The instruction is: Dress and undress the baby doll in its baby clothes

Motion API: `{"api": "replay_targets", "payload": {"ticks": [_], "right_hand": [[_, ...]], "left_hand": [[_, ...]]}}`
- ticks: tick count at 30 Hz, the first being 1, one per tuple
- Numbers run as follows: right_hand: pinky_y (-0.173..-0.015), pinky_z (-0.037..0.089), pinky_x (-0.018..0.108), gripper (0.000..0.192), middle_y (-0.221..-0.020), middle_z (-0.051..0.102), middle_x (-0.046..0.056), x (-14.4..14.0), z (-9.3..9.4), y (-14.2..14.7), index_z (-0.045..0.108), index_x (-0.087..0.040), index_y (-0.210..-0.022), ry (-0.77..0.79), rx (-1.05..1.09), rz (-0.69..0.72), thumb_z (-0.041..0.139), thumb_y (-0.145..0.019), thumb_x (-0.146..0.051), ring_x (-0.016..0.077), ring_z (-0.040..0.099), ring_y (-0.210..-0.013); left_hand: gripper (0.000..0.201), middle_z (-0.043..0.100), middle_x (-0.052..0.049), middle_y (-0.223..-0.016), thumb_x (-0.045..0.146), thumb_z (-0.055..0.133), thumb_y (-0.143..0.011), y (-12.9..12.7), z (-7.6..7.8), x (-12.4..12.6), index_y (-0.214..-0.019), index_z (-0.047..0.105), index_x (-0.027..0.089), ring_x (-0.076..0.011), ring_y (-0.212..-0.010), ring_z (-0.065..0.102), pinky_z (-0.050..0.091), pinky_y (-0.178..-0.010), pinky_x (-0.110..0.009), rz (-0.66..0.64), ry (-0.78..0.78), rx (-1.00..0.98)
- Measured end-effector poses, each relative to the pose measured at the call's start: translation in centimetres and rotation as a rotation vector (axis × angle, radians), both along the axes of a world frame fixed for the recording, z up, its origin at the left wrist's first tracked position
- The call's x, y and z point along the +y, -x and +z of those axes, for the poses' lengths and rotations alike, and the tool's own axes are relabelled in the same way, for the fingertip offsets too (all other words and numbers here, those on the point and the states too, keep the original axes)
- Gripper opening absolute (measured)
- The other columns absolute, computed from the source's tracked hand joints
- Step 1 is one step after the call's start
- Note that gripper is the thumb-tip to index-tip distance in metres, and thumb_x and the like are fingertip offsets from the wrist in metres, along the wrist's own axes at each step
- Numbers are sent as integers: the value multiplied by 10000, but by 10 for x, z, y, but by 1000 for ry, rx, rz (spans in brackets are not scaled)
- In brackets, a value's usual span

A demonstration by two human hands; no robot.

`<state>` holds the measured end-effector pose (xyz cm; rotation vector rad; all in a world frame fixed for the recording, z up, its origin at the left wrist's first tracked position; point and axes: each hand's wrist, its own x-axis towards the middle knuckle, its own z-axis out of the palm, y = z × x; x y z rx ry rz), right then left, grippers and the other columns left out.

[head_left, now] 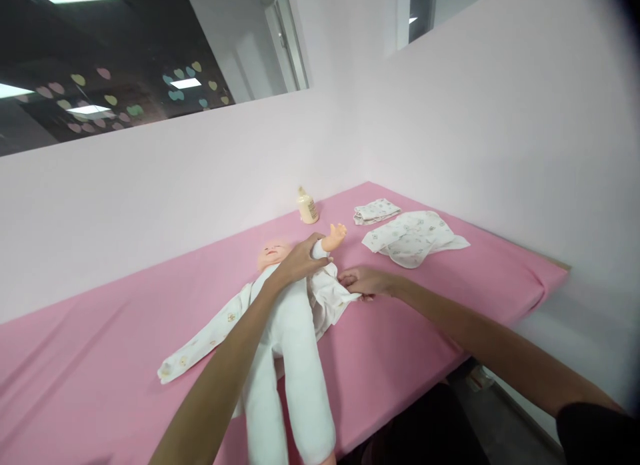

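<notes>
A baby doll (287,332) with a white cloth body lies face up on the pink table cover (100,358), head toward the wall. My left hand (300,258) grips the doll's raised arm near the wrist; its plastic hand (336,234) sticks out beyond my fingers. My right hand (363,280) pinches the edge of a white printed baby garment (327,297) lying open under the doll. The garment's other sleeve (200,345) is spread out to the left.
A small cream bottle (307,206) stands near the back wall. A folded printed cloth (376,211) and a larger printed garment (411,237) lie at the far right of the table. Pale walls close the back and right sides.
</notes>
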<state>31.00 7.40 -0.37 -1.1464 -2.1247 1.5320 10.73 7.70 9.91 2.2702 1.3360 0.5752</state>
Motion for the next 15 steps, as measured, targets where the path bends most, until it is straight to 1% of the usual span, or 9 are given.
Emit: {"api": "replay_targets", "payload": {"ticks": [2,4,5,6,7,9,11,13,15], "right_hand": [[-504,362,200,106,-758,595,-1,1,3,2,560,-191,-886,-168,-134,-5,506,-831,-265,82,481,-565],[-563,378,211,111,-746,594,13,9,11,-4,530,-174,-776,-257,-233,-71,542,-826,-272,105,510,-629],[-605,389,225,108,-776,604,28,16,17,-9,531,-170,-775,-313,-295,-130,550,-827,-263,128,530,-684],[-648,398,246,84,-827,615,52,24,22,-15,544,-167,-804,-375,-362,-208,547,-833,-245,157,546,-747],[-700,403,274,70,-906,621,86,33,28,-21,561,-161,-873,-443,-423,-301,518,-849,-211,190,555,-826],[-805,399,338,217,-1087,593,168,48,36,-30,558,-134,-1060,-568,-506,-479,438,-879,-138,259,542,-988],[-890,374,396,334,-1235,516,232,55,39,-30,507,-104,-1209,-670,-539,-608,366,-906,-108,308,498,-1110],[-957,340,428,364,-1296,463,254,54,36,-21,485,-85,-1257,-748,-486,-663,343,-923,-115,327,452,-1176],[-987,331,419,323,-1272,490,224,48,29,-5,526,-101,-1220,-783,-371,-623,406,-928,-171,313,443,-1187]], "left_hand": [[406,626,11,-928,395,607,-807,3,-3,1,-1170,537,226,-167,-786,580,415,-653,-254,-6,16,-31],[399,620,20,-908,371,604,-803,5,-7,2,-1171,536,232,-164,-777,577,410,-649,-251,-11,19,-51],[396,621,22,-915,360,602,-801,5,-9,3,-1172,538,236,-164,-785,576,407,-652,-250,-15,13,-56],[394,624,23,-936,348,602,-797,5,-10,3,-1172,542,239,-166,-803,577,405,-659,-250,-22,2,-58],[395,629,22,-968,336,602,-793,5,-11,4,-1173,548,242,-170,-832,580,405,-673,-252,-32,-8,-58],[402,637,18,-1039,319,605,-781,4,-11,5,-1174,562,241,-184,-899,583,410,-712,-258,-51,-18,-47],[421,642,14,-1079,314,611,-771,3,-12,6,-1182,567,236,-197,-940,586,416,-740,-266,-60,-10,-31],[437,645,11,-1094,332,616,-773,2,-12,6,-1195,562,234,-203,-955,588,421,-751,-269,-56,2,-26],[441,644,9,-1101,379,615,-789,2,-12,6,-1201,554,233,-203,-961,588,423,-758,-271,-48,2,-34]]}}
